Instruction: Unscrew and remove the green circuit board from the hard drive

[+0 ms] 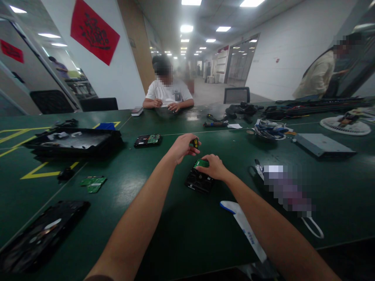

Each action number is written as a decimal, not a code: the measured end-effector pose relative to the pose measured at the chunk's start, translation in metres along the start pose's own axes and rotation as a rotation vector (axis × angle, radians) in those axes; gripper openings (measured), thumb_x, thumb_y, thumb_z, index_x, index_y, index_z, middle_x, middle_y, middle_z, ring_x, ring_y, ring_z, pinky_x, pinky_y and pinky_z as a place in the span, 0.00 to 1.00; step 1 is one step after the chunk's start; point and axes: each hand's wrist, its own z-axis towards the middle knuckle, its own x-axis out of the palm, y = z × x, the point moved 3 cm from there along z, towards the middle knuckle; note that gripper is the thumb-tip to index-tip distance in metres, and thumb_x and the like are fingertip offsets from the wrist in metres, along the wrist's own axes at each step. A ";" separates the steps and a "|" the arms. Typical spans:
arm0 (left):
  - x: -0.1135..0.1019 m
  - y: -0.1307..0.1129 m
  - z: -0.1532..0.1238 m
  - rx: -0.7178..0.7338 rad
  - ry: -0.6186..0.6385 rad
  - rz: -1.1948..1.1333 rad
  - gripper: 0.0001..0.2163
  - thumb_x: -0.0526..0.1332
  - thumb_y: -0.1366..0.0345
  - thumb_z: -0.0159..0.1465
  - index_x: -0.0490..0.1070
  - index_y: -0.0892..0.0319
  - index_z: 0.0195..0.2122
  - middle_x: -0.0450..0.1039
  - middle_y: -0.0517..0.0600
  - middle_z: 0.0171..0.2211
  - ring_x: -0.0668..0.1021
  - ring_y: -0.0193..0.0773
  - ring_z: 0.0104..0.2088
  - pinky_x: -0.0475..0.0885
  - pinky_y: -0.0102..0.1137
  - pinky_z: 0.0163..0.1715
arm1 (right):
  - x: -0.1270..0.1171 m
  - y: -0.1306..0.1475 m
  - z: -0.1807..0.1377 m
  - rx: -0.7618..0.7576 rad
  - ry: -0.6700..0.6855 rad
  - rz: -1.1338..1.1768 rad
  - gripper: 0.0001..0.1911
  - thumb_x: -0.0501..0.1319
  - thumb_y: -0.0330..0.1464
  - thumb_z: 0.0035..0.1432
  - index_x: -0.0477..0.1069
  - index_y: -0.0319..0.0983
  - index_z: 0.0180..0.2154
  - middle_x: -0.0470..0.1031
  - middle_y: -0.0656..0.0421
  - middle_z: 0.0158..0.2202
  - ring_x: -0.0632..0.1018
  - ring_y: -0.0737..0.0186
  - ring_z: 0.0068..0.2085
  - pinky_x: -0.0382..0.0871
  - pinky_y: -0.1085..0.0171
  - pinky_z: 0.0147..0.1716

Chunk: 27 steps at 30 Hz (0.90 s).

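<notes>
A black hard drive [199,182] lies on the green table in front of me. Across its far part is a green circuit board [201,163], pinched at its edge between the thumb and fingers of my right hand [216,167]. Just above and beyond the drive, my left hand [184,148] has its fingers curled round a short black-and-yellow screwdriver [195,143]. Only its handle shows; the tip cannot be made out. Whether the board is lifted off the drive or rests on it, I cannot tell.
Another hard drive [148,140] lies beyond my left hand. At left are a black tray [76,142], loose green boards [93,183] and a black casing [43,234]. A grey metal box [324,144] and bundled cables [269,129] lie right. A person [168,91] sits opposite.
</notes>
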 end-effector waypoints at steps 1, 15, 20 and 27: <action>0.001 0.001 0.001 -0.014 0.011 -0.025 0.10 0.60 0.60 0.63 0.72 0.61 0.40 0.79 0.56 0.37 0.79 0.36 0.23 0.72 0.28 0.21 | 0.000 0.000 0.000 0.001 -0.001 0.000 0.33 0.63 0.59 0.54 0.75 0.44 0.52 0.74 0.51 0.51 0.73 0.47 0.53 0.66 0.54 0.50; 0.003 -0.001 -0.002 -0.068 0.008 -0.065 0.09 0.59 0.62 0.61 0.70 0.61 0.39 0.79 0.55 0.35 0.82 0.40 0.26 0.76 0.30 0.24 | -0.001 0.001 -0.001 0.006 0.001 -0.005 0.33 0.63 0.58 0.54 0.74 0.44 0.53 0.74 0.51 0.52 0.73 0.47 0.54 0.66 0.53 0.51; -0.002 -0.003 -0.002 -0.026 -0.071 0.021 0.10 0.59 0.61 0.61 0.74 0.62 0.37 0.77 0.54 0.33 0.80 0.35 0.24 0.72 0.26 0.22 | -0.001 0.000 -0.001 -0.002 0.007 0.003 0.34 0.63 0.59 0.54 0.74 0.44 0.53 0.74 0.51 0.53 0.72 0.46 0.54 0.66 0.53 0.51; 0.002 -0.003 -0.003 -0.028 -0.014 0.037 0.09 0.61 0.61 0.61 0.73 0.62 0.37 0.78 0.56 0.35 0.81 0.38 0.26 0.75 0.30 0.25 | -0.003 0.002 -0.001 0.005 0.014 0.006 0.32 0.63 0.58 0.54 0.74 0.44 0.52 0.74 0.51 0.52 0.73 0.47 0.54 0.66 0.54 0.50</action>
